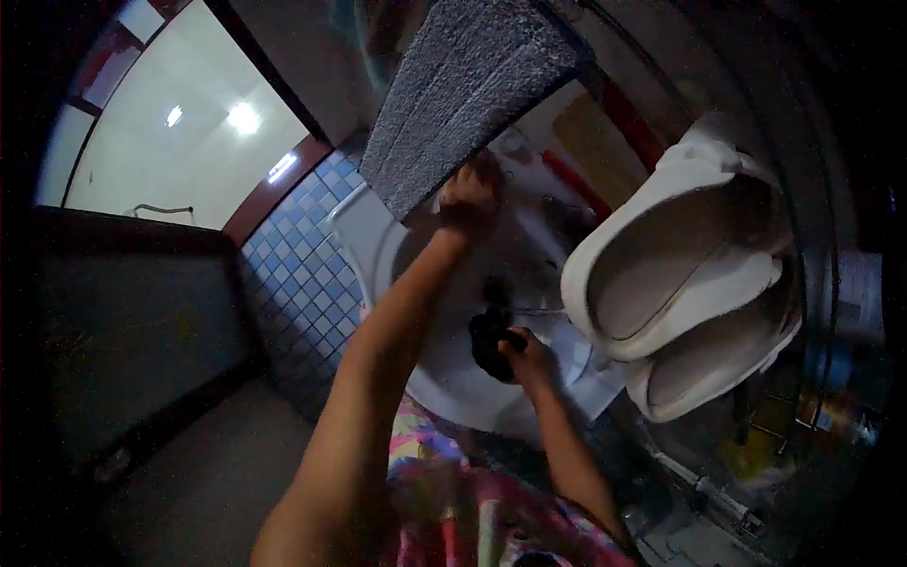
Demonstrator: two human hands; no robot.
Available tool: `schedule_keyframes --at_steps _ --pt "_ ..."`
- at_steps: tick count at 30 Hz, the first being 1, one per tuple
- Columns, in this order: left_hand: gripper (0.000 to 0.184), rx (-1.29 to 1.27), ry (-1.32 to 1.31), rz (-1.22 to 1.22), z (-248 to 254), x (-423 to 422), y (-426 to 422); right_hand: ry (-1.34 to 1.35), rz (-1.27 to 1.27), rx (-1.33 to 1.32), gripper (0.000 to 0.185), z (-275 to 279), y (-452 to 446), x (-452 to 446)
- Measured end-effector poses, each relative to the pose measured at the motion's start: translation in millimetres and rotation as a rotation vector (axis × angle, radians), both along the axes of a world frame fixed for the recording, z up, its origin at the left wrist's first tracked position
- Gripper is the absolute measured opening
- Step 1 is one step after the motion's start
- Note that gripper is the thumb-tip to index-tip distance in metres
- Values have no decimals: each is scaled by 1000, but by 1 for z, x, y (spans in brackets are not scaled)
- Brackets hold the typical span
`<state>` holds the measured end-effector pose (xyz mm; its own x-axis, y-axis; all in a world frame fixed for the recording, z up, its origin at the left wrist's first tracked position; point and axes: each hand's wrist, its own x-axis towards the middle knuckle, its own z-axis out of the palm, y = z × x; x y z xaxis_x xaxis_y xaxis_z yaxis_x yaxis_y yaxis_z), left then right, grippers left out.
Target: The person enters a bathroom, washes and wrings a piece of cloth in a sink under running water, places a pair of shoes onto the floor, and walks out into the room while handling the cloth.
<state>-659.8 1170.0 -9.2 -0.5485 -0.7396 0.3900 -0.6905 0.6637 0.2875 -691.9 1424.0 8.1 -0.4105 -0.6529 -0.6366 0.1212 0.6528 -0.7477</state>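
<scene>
My right hand is low in the white washbasin, with its fingers closed on a black, lumpy bundle. The image is too dark to tell what kind of thing the bundle is. My left hand reaches to the far side of the basin, beside the lower edge of a grey fabric mop pad. Its fingers are curled in, and what they close on, if anything, is hidden in shadow.
White shoes stand to the right of the basin. A red stick-like object lies behind it. Blue tiles and a dark-framed, bright panel are at left. A white pipe runs low at right.
</scene>
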Motion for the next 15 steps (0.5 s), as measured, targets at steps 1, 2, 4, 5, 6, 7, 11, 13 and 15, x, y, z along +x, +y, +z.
schedule_keyframes --at_steps 1,2,4,5,6,7,11,13,15 --pt "39 -46 45 -13 -9 3 11 -5 1 -1 34 -2 -1 0" --pt "37 -92 92 -27 -19 5 19 113 57 21 34 -8 0 -2" --pt "35 -217 3 -53 -27 12 22 234 121 48 34 -28 7 -7" --pt "31 -205 129 -85 -22 13 18 274 134 -37 35 -41 11 -9" --pt "27 -189 252 -117 -17 15 17 311 147 -119 36 -53 19 -11" --pt "27 -184 254 -113 -11 20 17 312 152 -114 36 -54 21 -12" --pt "13 5 -66 -295 5 32 10 317 113 -97 38 -67 25 -14" --pt "9 -59 -94 -309 8 33 10 293 76 -106 38 -62 24 -14" --pt "10 -11 16 -272 9 34 10 245 100 -96 40 -32 13 -10"
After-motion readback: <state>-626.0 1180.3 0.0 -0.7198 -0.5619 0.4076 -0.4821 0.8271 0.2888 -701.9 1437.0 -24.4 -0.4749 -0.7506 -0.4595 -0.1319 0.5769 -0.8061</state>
